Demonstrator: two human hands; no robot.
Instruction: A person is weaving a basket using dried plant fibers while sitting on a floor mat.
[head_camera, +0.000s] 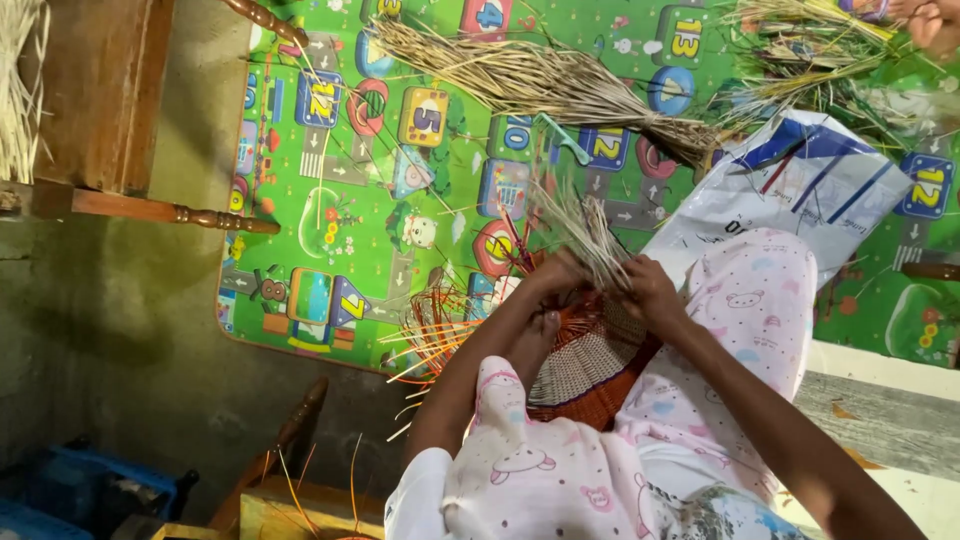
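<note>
Left hand: fingers are pinching the pale straw strands, at 9 o'clock of the right hand.
Right hand: fingers are gripping the same strands.
Woven basket: is resting on the lap, at 6 o'clock of both hands.
Play mat: is lying under the straw bundle.

Both hands up at frame centre, close together

Left hand & right hand w/ fingers curled, pinching; forearms run down toward lower frame, elbows bent.

Two hands are showing, one half-woven basket, one play mat, one white sack and two straw bundles.
</note>
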